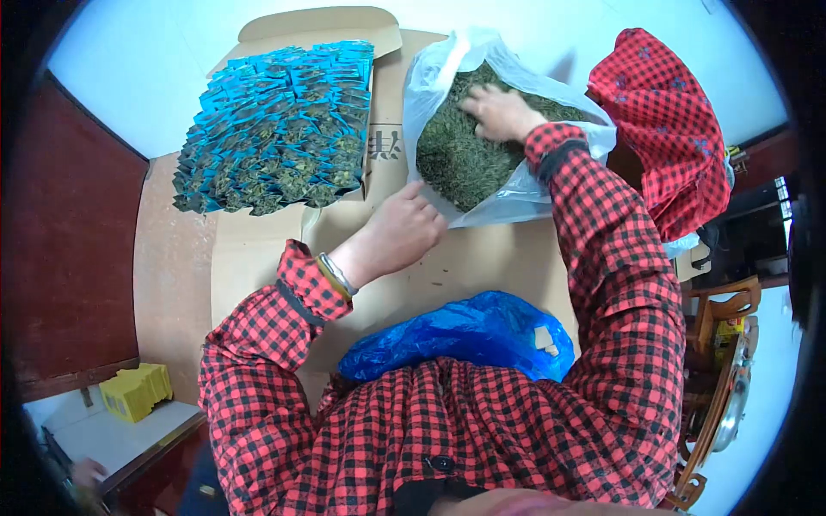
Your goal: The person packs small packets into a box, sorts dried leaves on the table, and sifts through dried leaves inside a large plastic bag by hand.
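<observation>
A clear plastic bag (428, 70) lies wide at the mouth on the cardboard, full of loose dried green leaves (460, 159) that look like tea. My right hand (503, 112) is inside the bag, fingers apart and touching the leaves, slightly blurred. At the bag's near left edge is my left hand (404, 228), its fingers curled in; what they hold, if anything, is hidden. Left of the bag, many small blue packets (284, 129) stand upright in tight rows, with dark green leaf showing at their tops.
Flattened cardboard (249, 258) covers the tabletop. Close to my body lies a blue plastic bag (447, 331). A red checked cloth (662, 129) is at the right. Yellow packs (136, 391) sit on a surface at lower left, near another person's hand (88, 473). Wooden furniture (718, 370) stands at right.
</observation>
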A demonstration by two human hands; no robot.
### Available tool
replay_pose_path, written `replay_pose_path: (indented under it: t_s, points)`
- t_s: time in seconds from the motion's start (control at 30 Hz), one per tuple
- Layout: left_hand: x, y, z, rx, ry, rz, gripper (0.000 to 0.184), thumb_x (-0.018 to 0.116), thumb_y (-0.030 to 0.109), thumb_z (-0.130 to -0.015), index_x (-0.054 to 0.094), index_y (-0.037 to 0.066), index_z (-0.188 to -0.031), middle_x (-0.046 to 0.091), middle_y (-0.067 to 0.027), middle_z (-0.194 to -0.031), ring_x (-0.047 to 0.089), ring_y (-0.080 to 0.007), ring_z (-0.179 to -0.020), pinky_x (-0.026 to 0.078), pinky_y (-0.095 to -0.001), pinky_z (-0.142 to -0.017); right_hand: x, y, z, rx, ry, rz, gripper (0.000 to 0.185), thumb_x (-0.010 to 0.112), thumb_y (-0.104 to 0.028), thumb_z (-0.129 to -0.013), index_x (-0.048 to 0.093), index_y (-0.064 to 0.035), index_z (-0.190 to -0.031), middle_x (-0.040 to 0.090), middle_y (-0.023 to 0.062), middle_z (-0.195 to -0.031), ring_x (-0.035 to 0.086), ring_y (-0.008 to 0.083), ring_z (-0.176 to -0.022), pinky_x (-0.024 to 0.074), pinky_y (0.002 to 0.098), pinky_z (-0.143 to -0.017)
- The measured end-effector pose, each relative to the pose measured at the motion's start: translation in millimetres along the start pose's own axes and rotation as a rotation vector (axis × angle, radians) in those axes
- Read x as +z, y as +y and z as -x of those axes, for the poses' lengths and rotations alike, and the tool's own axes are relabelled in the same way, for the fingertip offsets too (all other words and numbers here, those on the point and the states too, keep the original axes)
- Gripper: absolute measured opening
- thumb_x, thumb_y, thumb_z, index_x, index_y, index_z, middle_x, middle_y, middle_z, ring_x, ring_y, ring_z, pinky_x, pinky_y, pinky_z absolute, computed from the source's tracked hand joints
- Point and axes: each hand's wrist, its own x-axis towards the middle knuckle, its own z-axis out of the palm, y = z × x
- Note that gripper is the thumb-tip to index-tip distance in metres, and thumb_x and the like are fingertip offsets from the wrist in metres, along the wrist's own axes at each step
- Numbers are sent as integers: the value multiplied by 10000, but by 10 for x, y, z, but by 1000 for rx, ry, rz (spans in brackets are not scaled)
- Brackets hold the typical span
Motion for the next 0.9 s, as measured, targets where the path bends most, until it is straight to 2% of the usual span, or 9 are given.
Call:
replay_pose_path:
  t_s: [0.13,0.27,0.33,0.4,0.47,0.57,0.63,0.73,0.9]
  points:
    - [-84,29,-13,-40,-87,22,134,549,194,-818,548,87,-736,596,-62,-736,603,-228,-758,424,-395,-911,88,682,83,256,62,-187,583,593,-306,-827,421,-114,-1350,472,202,-1318,451,371,-1217,387,414,-1002]
    - [-368,10,-310,-258,-439,315,267,532,293,-884,558,32,-836,635,-128,-831,624,-305,-806,440,-388,-860,90,901,720,418,39,-248,640,555,-370,-844,369,-80,-1384,457,245,-1324,416,357,-1254,354,416,-1027]
    - [-323,-119,-543,-309,-204,680,456,506,373,-916,526,-42,-1102,605,-238,-1074,574,-373,-1036,413,-398,-940,1,790,1067,446,-123,-366,633,571,-358,-835,390,-83,-1376,438,248,-1340,405,367,-1261,333,410,-1046]
    - [-23,-339,-858,-274,208,654,630,532,388,-871,418,-82,-1275,562,-283,-1163,532,-405,-1104,399,-420,-980,-36,678,1330,459,-200,-418,630,579,-353,-831,400,-85,-1372,429,249,-1349,399,372,-1264,322,408,-1055]
    - [-30,-591,-1167,-442,337,487,630,522,371,-862,411,-88,-1278,519,-289,-1224,504,-391,-1151,403,-406,-982,2,483,1533,345,-82,-240,586,586,-334,-829,448,-75,-1336,445,249,-1333,411,369,-1254,329,403,-1049]
    - [-293,-816,-1504,-590,297,472,539,507,310,-851,492,-88,-1214,557,-281,-1180,544,-391,-1102,424,-392,-963,1,366,1604,278,80,-160,546,590,-311,-826,487,-65,-1302,467,241,-1313,428,359,-1242,342,400,-1038]
    - [-137,-961,-1707,-610,-155,680,383,521,260,-836,618,4,-1103,608,-233,-1130,566,-340,-1103,442,-386,-945,3,337,1593,247,268,-168,507,592,-285,-824,519,-53,-1269,496,226,-1289,450,342,-1228,361,398,-1022]
    - [149,-938,-1912,-568,-280,358,269,504,217,-827,680,32,-912,660,-204,-986,626,-351,-968,489,-407,-850,-90,509,1419,362,287,-244,482,588,-271,-826,533,-41,-1246,526,213,-1257,477,337,-1200,376,400,-1005]
    - [669,-1063,-2169,-807,-83,311,263,497,211,-830,668,20,-892,647,-230,-960,630,-369,-930,491,-427,-823,12,1000,1274,404,444,-370,457,577,-304,-832,560,-73,-1225,540,176,-1250,493,326,-1183,394,410,-986]
